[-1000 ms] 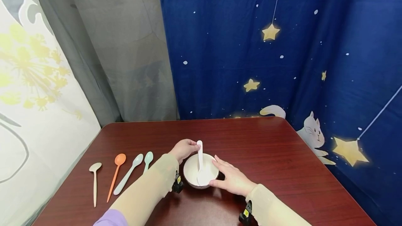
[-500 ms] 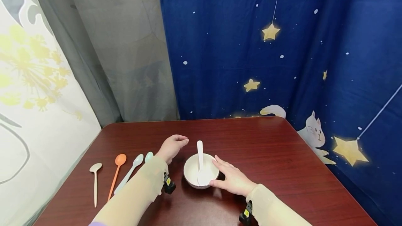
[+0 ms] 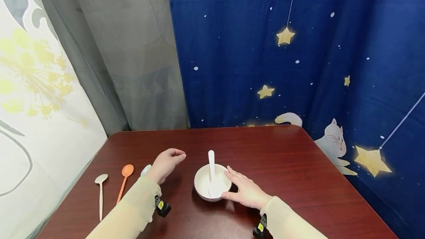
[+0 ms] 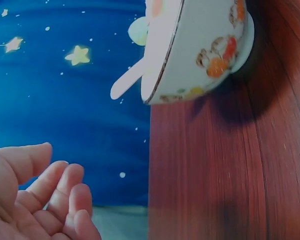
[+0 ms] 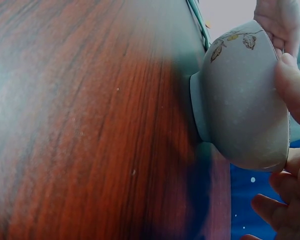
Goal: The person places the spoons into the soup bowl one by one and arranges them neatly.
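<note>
A white bowl with small coloured pictures on its outside stands upright on the table. Inside it leans a white spoon, handle rising past the far rim. My right hand holds the bowl at its right side, thumb near the front of the rim and fingers farther back. To the left of the bowl, my left hand is raised above the table, holding nothing; its fingers are loosely bent with the palm showing in the left wrist view. Between this hand and the bowl there is a gap.
On the left lie a beige ladle and an orange spoon. A pale blue spoon is mostly hidden by my left forearm. The dark red table ends before a blue star curtain.
My left hand has let go of the white spoon's handle and moved left, away from the bowl. Its forearm now covers more of the spoons. The right hand and bowl have stayed put.
</note>
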Demonstrator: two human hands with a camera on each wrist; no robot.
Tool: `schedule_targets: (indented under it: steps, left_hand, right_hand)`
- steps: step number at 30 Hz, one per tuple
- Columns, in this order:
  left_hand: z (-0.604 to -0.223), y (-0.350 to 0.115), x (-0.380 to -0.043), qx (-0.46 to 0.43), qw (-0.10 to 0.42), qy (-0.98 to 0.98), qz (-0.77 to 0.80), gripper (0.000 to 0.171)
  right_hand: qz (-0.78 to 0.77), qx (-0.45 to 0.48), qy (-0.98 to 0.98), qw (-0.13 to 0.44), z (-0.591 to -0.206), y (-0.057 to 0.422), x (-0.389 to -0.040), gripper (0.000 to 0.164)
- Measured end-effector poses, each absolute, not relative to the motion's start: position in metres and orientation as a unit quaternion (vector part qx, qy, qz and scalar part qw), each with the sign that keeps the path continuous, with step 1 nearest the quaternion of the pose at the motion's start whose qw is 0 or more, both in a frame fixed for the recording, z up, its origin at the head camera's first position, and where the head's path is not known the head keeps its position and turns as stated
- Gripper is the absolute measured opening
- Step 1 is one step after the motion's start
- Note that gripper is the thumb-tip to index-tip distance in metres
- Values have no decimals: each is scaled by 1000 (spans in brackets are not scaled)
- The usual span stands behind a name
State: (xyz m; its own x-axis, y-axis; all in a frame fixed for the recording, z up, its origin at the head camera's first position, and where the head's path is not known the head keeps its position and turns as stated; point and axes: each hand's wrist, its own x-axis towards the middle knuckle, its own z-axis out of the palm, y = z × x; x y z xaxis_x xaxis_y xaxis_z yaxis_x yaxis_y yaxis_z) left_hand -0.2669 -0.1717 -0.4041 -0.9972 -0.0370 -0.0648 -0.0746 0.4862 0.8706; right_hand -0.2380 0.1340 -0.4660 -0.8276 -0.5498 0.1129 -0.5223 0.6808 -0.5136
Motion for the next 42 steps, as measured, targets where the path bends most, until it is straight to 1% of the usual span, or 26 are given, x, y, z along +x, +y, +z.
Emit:
schedule_targets:
  steps: [9,15,27,31,34,39,42]
  left_hand:
    - [-407,-200,-243,-27,8,901,433,24]
    - [-412,-217,-234,-21,1,922,386,23]
    - [-437,-237,-226,-18,20,953,302,10]
    - [-445,-239,-222,-13,13,968,250,14]
    - [-448,-240,-219,-12,13,978,207,22]
    - [-451,-241,-218,-40,36,986,156,32]
    - [-453,-242,-218,-63,55,985,149,36]
  right_hand:
    - [-277,-291,916,28,-466,134,-239,85]
    - [-277,-290,916,29,-466,135,-239,85]
    - [-278,-290,916,26,-467,135,-235,84]
    - [-276,-292,916,22,-467,134,-235,84]
    - [-274,-293,916,20,-466,133,-235,83]
    - [-272,-295,916,21,-465,133,-235,83]
    - [-271,-295,916,22,-464,133,-235,83]
